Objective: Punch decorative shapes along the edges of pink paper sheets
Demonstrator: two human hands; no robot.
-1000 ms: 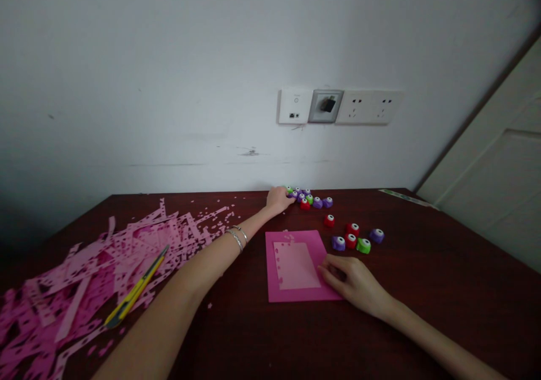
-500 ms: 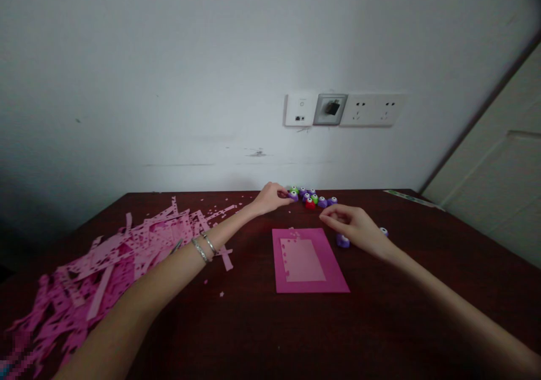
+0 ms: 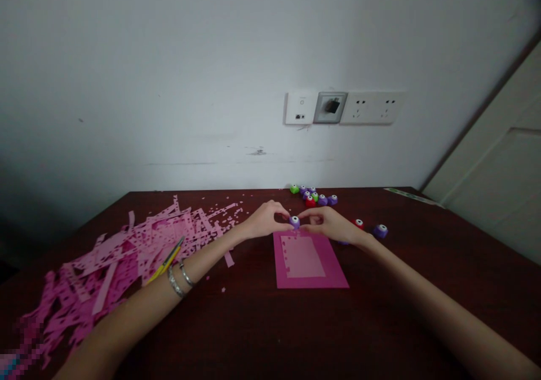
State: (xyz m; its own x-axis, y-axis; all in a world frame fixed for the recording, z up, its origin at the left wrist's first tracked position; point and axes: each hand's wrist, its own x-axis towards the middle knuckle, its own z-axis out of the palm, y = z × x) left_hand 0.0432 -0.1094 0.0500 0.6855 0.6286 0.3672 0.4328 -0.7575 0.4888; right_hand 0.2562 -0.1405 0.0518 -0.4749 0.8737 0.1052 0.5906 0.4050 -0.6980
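Above the far edge of a magenta card (image 3: 336, 275), a small purple craft punch (image 3: 295, 222) with a white top is between my two hands. My left hand (image 3: 267, 220) grips it from the left with thumb and finger. From the right, my right hand (image 3: 327, 223) has its fingertips and thumb closed about the other side of the punch. A paler pink sheet (image 3: 303, 256) lies on the card, with small notches along its left edge. Tiny punched bits are near the top of this sheet.
A heap of pink paper strips (image 3: 127, 250) with punched holes covers the table's left side, a yellow pen-like tool (image 3: 167, 260) on it. Several purple, green and red punches (image 3: 322, 199) stand near the wall. A red punch (image 3: 359, 223) and a purple one (image 3: 381, 231) sit right.
My left hand has lifted a purple punch from the group near the wall and brought it toward the card. My right hand has moved left to meet it.
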